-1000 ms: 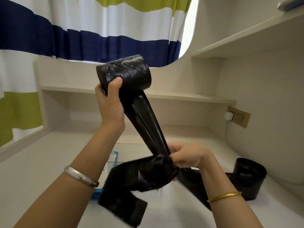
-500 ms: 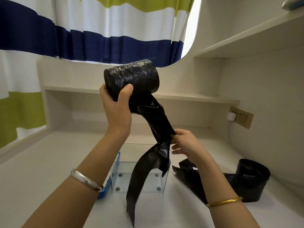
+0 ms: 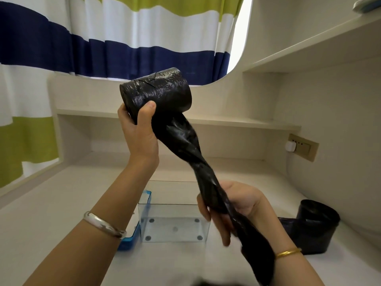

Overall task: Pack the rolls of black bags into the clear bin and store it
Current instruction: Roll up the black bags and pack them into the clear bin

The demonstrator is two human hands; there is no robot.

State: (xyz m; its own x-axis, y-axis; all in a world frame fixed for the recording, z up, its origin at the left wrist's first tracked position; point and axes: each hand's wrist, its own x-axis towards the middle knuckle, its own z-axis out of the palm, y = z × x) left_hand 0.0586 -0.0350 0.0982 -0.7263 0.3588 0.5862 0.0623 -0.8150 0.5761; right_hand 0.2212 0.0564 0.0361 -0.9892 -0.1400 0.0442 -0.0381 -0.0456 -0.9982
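My left hand (image 3: 140, 131) grips a roll of black bags (image 3: 156, 90) held up high above the desk. A twisted loose tail (image 3: 191, 153) unwinds from the roll and runs down to the right. My right hand (image 3: 228, 207) holds this tail, fingers curled round it, just above the clear bin (image 3: 175, 223). The bin stands open on the desk below the hands, with nothing visible inside. A second roll of black bags (image 3: 315, 223) stands on the desk at the right, its own tail partly hidden behind my right arm.
A blue lid (image 3: 134, 232) leans against the bin's left side. A low shelf (image 3: 216, 120) runs along the back, with a wall socket (image 3: 301, 147) at the right. A striped curtain (image 3: 103, 48) hangs behind. An upper shelf (image 3: 309, 46) juts out at top right.
My right hand slid lower along the tail and now wraps round it, pulling it taut and twisted. The roll in my left hand stayed raised, shifting little.
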